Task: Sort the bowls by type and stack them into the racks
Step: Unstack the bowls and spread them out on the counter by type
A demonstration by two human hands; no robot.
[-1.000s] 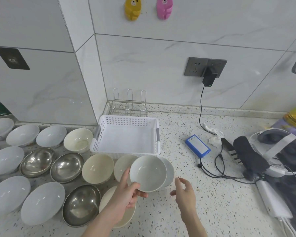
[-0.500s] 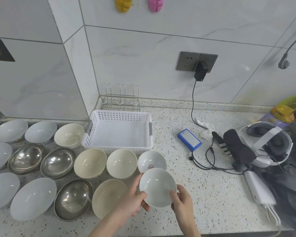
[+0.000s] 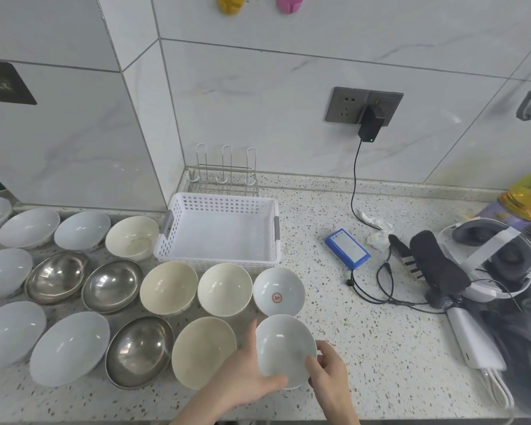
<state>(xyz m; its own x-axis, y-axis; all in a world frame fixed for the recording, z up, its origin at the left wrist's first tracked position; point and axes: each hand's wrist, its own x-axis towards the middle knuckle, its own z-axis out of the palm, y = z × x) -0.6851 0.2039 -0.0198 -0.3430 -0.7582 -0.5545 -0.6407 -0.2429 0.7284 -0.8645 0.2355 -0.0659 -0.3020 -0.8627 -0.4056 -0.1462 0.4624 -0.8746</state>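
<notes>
Both hands grip one white bowl (image 3: 284, 348) near the table (image 3: 365, 348) edge, left hand (image 3: 246, 378) cupping its side, right hand (image 3: 328, 372) pinching the rim.

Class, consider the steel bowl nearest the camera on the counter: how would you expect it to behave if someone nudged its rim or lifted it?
The steel bowl looks thin-walled, so it is probably light for its size and stiff. Its rounded, mirror-like body suggests it may rock or slide on the speckled counter if nudged. Being metal, it probably would not crack, unlike the cream bowl beside it.

Bright, even light; bowed wide-angle edges
</notes>
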